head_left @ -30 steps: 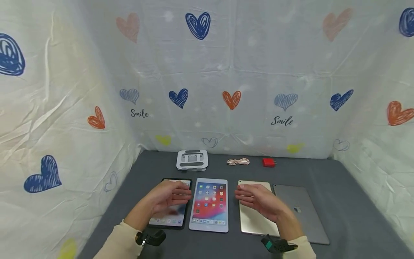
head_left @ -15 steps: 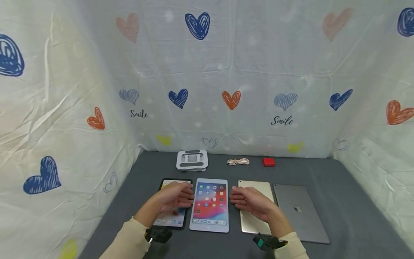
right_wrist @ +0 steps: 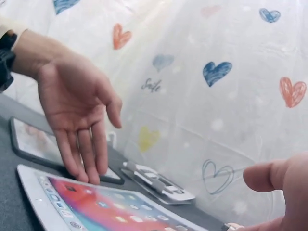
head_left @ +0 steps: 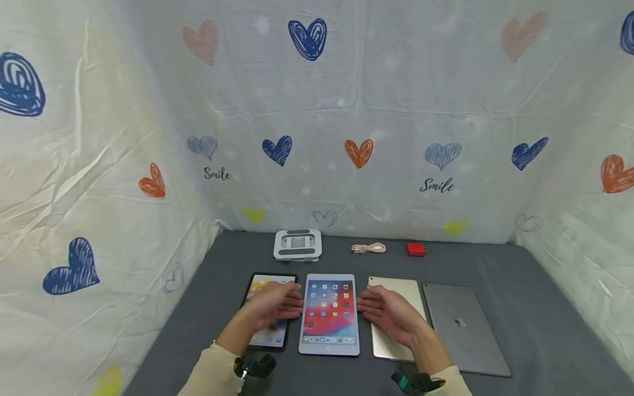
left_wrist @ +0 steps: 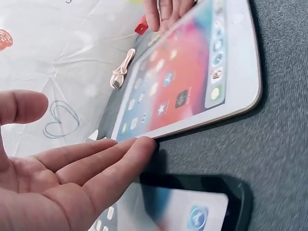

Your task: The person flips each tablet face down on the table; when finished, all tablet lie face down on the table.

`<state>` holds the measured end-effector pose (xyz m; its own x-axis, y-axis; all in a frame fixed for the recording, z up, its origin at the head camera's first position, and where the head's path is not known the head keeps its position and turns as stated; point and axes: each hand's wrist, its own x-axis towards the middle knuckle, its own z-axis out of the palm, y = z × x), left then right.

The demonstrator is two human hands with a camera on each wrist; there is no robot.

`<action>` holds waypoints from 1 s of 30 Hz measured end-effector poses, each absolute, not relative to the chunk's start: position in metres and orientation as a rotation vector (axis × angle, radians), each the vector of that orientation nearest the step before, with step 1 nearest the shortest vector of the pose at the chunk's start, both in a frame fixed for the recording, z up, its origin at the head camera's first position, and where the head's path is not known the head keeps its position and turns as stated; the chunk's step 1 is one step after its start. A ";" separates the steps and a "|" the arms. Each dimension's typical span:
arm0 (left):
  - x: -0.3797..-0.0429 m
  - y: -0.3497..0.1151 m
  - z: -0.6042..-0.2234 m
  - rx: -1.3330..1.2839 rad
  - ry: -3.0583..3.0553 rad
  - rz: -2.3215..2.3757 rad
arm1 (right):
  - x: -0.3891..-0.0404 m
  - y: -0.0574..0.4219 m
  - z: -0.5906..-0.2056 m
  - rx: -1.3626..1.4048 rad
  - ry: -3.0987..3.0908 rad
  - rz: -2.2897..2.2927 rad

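Note:
A white tablet (head_left: 329, 308) with its screen lit lies face up in the middle of the table. My left hand (head_left: 274, 305) reaches over a black-framed tablet (head_left: 269, 338), fingers straight. In the left wrist view its fingertips (left_wrist: 147, 144) are right at the white tablet's long side edge. Across from it, my right hand (head_left: 391, 313) hovers over a gold tablet (head_left: 388, 346) lying back up, its fingertips close to the white tablet's right edge. The thumbs of both hands stand apart from the fingers, and neither hand grips anything.
A grey tablet (head_left: 465, 324) lies back up at the right, beside the gold one. Along the back are a folded silver stand (head_left: 298, 252), a bundled pale cable (head_left: 368, 248) and a red charger plug (head_left: 415, 249). White heart-print curtain (head_left: 386, 121) surrounds the table (head_left: 525, 308).
My left hand has moved right to the white tablet's left edge, and my right hand has shifted inward toward its right edge. The head view has turned slightly; the tablets stay in place.

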<state>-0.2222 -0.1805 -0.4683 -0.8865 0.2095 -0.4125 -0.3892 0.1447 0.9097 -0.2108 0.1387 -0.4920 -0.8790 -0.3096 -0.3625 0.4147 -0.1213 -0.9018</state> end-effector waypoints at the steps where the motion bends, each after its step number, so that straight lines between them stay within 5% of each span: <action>1: -0.222 -0.178 -0.469 -0.167 1.983 1.793 | -0.210 0.140 -0.493 0.121 1.670 -2.068; 14: -0.224 -0.143 -0.465 -0.027 1.899 1.754 | -0.208 0.173 -0.467 -0.148 1.604 -2.035; 30: -0.247 -0.085 -0.372 0.208 1.761 1.759 | -0.217 0.166 -0.423 -0.249 1.845 -1.918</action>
<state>-0.2466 -0.0850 -0.3723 -0.7872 0.5286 -0.3176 -0.3170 0.0949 0.9436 -0.2174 0.1659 -0.4226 -0.8755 -0.4461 -0.1855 0.2027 0.0095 -0.9792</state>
